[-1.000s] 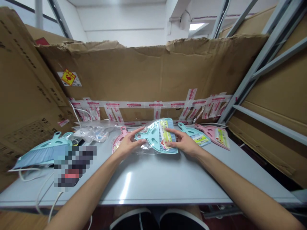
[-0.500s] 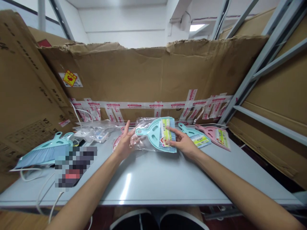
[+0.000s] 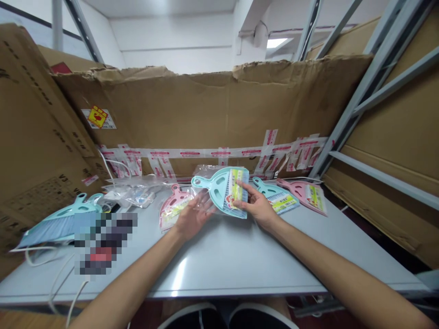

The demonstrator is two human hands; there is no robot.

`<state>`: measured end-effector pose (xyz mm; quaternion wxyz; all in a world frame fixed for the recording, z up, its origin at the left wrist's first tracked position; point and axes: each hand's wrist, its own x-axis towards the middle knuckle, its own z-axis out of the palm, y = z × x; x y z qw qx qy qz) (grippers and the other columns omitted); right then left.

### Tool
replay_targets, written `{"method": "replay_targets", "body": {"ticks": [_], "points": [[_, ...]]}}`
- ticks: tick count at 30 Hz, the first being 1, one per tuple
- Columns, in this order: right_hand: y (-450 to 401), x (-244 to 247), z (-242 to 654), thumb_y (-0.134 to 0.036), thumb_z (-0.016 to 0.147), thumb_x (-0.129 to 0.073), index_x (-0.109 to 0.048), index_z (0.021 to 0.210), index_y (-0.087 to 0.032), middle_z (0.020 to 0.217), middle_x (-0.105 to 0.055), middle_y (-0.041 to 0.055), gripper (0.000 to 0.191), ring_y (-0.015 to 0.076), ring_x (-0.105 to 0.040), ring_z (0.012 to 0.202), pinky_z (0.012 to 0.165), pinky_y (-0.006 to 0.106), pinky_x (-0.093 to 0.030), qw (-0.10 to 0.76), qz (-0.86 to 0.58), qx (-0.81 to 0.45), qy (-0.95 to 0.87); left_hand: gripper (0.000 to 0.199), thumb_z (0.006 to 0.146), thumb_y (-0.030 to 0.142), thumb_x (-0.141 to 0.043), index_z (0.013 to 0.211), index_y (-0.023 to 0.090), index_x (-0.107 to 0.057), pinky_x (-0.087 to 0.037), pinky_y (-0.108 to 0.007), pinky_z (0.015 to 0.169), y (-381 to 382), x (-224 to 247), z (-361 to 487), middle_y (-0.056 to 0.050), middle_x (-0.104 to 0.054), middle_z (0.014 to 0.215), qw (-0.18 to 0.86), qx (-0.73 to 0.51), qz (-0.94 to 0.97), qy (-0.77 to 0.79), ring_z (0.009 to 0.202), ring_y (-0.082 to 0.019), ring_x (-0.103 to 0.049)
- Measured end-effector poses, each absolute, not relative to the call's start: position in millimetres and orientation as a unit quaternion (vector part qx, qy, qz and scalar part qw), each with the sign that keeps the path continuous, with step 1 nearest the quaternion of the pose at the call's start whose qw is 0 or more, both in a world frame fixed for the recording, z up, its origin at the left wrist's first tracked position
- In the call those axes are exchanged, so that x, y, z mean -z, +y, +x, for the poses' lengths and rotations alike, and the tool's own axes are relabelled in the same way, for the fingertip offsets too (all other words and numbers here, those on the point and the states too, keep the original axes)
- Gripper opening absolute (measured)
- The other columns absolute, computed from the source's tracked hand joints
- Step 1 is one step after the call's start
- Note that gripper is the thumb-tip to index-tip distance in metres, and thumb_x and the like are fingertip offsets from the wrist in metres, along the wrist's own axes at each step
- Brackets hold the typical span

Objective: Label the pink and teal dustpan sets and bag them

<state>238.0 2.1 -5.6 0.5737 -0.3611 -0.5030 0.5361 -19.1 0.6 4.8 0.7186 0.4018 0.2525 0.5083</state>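
teal dustpan-and-brush sets (image 3: 219, 189): 3 | pink dustpans (image 3: 300, 193): 2, centre and right | yellow diamond sticker (image 3: 97, 117): 1, upper left

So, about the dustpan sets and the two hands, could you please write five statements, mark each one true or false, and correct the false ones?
1. The right hand grips a turquoise dustpan set at its brush end. True.
2. The left hand is closed tightly around the handle of that set. False: the left hand is open, below the handle in the view.
3. A pink dustpan set lies farthest right among the sets on the table. True.
4. The set farthest left is pink with white bristles. False: the farthest-left set is turquoise with blue bristles.
5. The cardboard behind the table carries a yellow sticker. True.
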Motion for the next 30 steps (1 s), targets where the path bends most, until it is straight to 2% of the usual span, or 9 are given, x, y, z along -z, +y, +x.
{"method": "replay_targets", "body": {"ticks": [3,5,8,13,16,19,22,27,30], "points": [[-1,10,230,-0.039,0.066,-0.107,-0.072,0.15,-0.032,0.148,-0.076,0.0041,0.091,0.0331,-0.072,0.135,0.119,0.049,-0.058,0.553,-0.362,-0.539,-0.523,0.061,0.084,0.051,-0.093,0.134,0.021,-0.076,-0.061,-0.047,0.109,0,4,-7,-0.012,-0.077,0.142,0.705,-0.492,0.431,0.276,0.138,-0.036,-0.07],[-2,14,226,-0.041,0.068,-0.106,-0.072,0.151,-0.031,0.147,-0.076,0.0048,0.09,0.0336,-0.072,0.135,0.12,0.049,-0.057,0.545,-0.357,-0.531,-0.542,0.06,0.086,0.046,-0.092,0.137,0.02,-0.076,-0.061,-0.047,0.109,-2,7,0,-0.013,-0.08,0.137,0.701,-0.484,0.437,0.287,0.132,-0.036,-0.073],[-4,17,221,-0.042,0.07,-0.105,-0.073,0.151,-0.031,0.149,-0.075,0.0051,0.088,0.0337,-0.07,0.137,0.122,0.05,-0.055,0.54,-0.361,-0.506,-0.567,0.061,0.083,0.042,-0.096,0.136,0.018,-0.078,-0.06,-0.047,0.111,-4,8,5,-0.013,-0.083,0.129,0.707,-0.466,0.436,0.305,0.126,-0.035,-0.076],[-3,16,221,-0.043,0.069,-0.106,-0.072,0.151,-0.03,0.148,-0.076,0.0055,0.09,0.034,-0.072,0.136,0.121,0.049,-0.056,0.55,-0.371,-0.513,-0.545,0.057,0.086,0.048,-0.089,0.133,0.018,-0.078,-0.063,-0.044,0.105,0,3,-1,-0.012,-0.083,0.13,0.699,-0.509,0.409,0.291,0.127,-0.035,-0.076],[-2,17,221,-0.041,0.068,-0.107,-0.074,0.148,-0.029,0.15,-0.075,0.0059,0.087,0.034,-0.071,0.138,0.122,0.048,-0.056,0.563,-0.376,-0.497,-0.543,0.052,0.084,0.052,-0.09,0.121,0.016,-0.081,-0.066,-0.038,0.094,4,1,-6,-0.012,-0.085,0.124,0.661,-0.573,0.38,0.302,0.118,-0.033,-0.079],[-2,20,217,-0.041,0.068,-0.106,-0.073,0.151,-0.027,0.146,-0.077,0.0067,0.09,0.0339,-0.074,0.133,0.119,0.049,-0.059,0.567,-0.368,-0.505,-0.537,0.05,0.08,0.047,-0.097,0.114,0.014,-0.082,-0.067,-0.037,0.087,5,1,-5,-0.013,-0.085,0.12,0.632,-0.601,0.364,0.328,0.109,-0.032,-0.081],[-4,22,213,-0.041,0.069,-0.106,-0.071,0.152,-0.024,0.14,-0.08,0.0077,0.093,0.0339,-0.077,0.127,0.116,0.05,-0.061,0.583,-0.363,-0.514,-0.515,0.051,0.081,0.043,-0.098,0.119,0.014,-0.081,-0.067,-0.042,0.09,3,3,0,-0.014,-0.085,0.122,0.634,-0.592,0.372,0.33,0.109,-0.033,-0.081],[-7,19,207,-0.042,0.069,-0.105,-0.073,0.15,-0.023,0.141,-0.08,0.0087,0.089,0.035,-0.076,0.131,0.116,0.051,-0.062,0.608,-0.368,-0.512,-0.482,0.053,0.086,0.038,-0.096,0.132,0.017,-0.078,-0.065,-0.047,0.101,-1,8,7,-0.014,-0.083,0.129,0.67,-0.563,0.387,0.29,0.116,-0.034,-0.08],[-7,19,207,-0.043,0.069,-0.104,-0.072,0.152,-0.023,0.139,-0.081,0.0092,0.091,0.0354,-0.076,0.13,0.115,0.052,-0.062,0.61,-0.378,-0.504,-0.48,0.053,0.091,0.046,-0.091,0.135,0.02,-0.077,-0.061,-0.048,0.108,-1,9,8,-0.013,-0.08,0.136,0.676,-0.562,0.384,0.281,0.125,-0.034,-0.076]]}}
